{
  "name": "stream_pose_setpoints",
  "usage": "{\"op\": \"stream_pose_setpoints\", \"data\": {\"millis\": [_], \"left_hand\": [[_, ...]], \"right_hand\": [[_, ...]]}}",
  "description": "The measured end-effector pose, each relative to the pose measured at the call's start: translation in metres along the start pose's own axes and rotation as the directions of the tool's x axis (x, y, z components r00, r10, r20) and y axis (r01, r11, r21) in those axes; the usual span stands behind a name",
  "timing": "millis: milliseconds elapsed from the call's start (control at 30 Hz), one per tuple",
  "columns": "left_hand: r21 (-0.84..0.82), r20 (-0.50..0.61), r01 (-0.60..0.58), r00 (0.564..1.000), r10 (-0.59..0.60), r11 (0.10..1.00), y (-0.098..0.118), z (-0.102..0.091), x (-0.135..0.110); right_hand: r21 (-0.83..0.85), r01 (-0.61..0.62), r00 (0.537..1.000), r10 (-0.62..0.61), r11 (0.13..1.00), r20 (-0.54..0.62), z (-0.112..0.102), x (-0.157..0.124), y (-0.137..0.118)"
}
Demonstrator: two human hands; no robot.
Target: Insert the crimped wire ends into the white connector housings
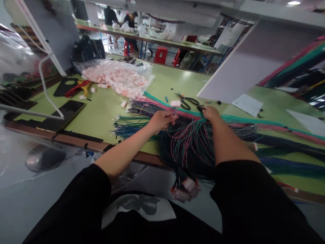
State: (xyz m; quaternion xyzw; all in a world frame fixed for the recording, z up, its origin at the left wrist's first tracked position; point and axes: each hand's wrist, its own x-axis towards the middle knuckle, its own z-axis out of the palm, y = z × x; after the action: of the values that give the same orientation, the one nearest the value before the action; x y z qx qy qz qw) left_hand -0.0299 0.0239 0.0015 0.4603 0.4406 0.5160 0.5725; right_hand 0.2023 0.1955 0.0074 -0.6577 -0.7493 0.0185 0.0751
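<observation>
On the green bench [101,112] lie long bundles of thin wires [142,108] in pink, teal, blue and black. My left hand [160,120] pinches a few wire ends near the bundle's tips. My right hand [211,114] rests closed on the pink and teal bundle, next to the scissors. A hank of wires [190,149] droops over the bench's front edge between my arms, ending in white connectors [185,189]. One white connector [175,103] lies just beyond my left hand.
A clear bag of pink-white connectors [116,78] sits at the back left. Black scissors [188,101] lie behind my hands. Black mats [63,112] and a red-yellow tool [77,88] are to the left, a white panel [243,67] to the right. People work at a far bench [152,39].
</observation>
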Motion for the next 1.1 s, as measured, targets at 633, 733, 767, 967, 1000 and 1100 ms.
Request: {"op": "stream_pose_setpoints", "data": {"millis": [633, 733, 767, 967, 1000, 1100], "left_hand": [[0.551, -0.054, -0.247, 0.943, 0.329, 0.797, -0.010, -0.002, 0.000], [0.545, -0.010, -0.289, 0.936, 0.351, 0.787, -0.012, -0.001, -0.001], [0.540, -0.018, -0.287, 0.936, 0.351, 0.791, -0.013, -0.001, -0.001], [0.531, -0.107, -0.244, 0.931, 0.350, 0.811, -0.019, -0.001, -0.001], [0.535, -0.108, -0.257, 0.924, 0.367, 0.805, -0.019, -0.001, -0.002], [0.549, -0.091, -0.285, 0.914, 0.395, 0.786, -0.018, 0.000, -0.003]], "right_hand": [[0.283, 0.494, 0.846, -0.529, 0.822, 0.058, -0.042, -0.136, -0.093], [0.191, 0.486, 0.861, -0.504, 0.853, 0.061, -0.033, -0.137, -0.097], [0.174, 0.485, 0.863, -0.501, 0.857, 0.060, -0.032, -0.137, -0.097], [0.112, 0.461, 0.880, -0.470, 0.880, 0.066, -0.032, -0.136, -0.100], [0.098, 0.459, 0.882, -0.466, 0.883, 0.068, -0.032, -0.136, -0.100], [0.061, 0.470, 0.878, -0.473, 0.881, 0.069, -0.033, -0.137, -0.101]]}}
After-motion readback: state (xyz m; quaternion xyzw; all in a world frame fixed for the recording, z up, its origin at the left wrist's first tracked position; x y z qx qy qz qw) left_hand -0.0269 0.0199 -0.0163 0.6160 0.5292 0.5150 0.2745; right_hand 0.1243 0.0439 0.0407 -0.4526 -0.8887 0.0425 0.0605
